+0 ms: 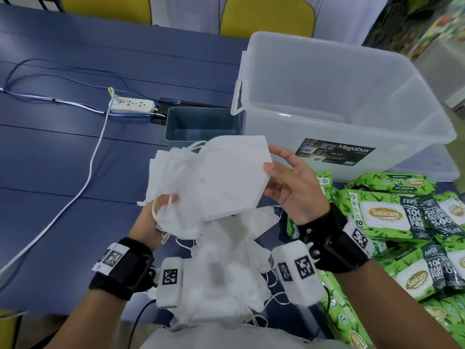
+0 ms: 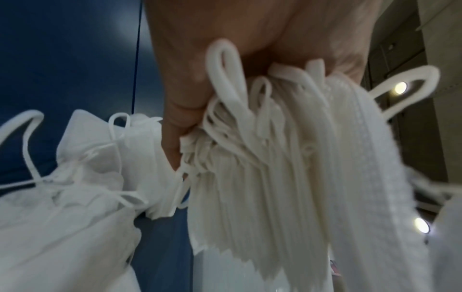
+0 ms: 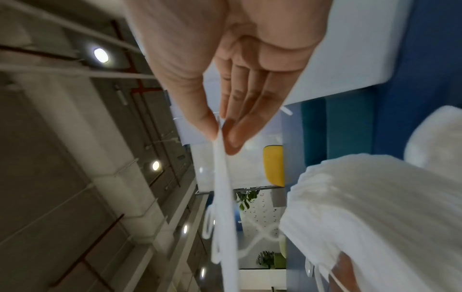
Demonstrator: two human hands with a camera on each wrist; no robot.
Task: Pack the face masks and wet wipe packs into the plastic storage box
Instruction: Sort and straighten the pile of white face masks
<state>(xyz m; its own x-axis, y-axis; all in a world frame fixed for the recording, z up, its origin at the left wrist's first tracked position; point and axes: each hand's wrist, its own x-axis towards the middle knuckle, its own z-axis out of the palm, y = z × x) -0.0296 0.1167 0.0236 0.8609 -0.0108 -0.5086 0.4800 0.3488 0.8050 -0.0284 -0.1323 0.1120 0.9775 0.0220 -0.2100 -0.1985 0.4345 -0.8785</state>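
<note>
My left hand (image 1: 158, 210) grips a thick stack of white face masks (image 1: 173, 175) by the ear-loop end; in the left wrist view the fingers (image 2: 180, 110) curl round that stack (image 2: 275, 158). My right hand (image 1: 276, 172) pinches the right edge of one flat mask (image 1: 234, 177) lying against the stack, seen edge-on (image 3: 222, 177) between thumb and fingers (image 3: 207, 122). More loose masks (image 1: 226, 263) are heaped below my hands. The clear plastic storage box (image 1: 314, 79) stands open at the back right, and nothing shows inside it. Green wet wipe packs (image 1: 387, 212) lie to its front right.
A small grey-blue bin (image 1: 201, 124) sits just left of the storage box. A white power strip (image 1: 132, 104) and its cables (image 1: 93, 157) cross the blue table (image 1: 50, 159) on the left. Two yellow chairs (image 1: 266, 16) stand behind the table.
</note>
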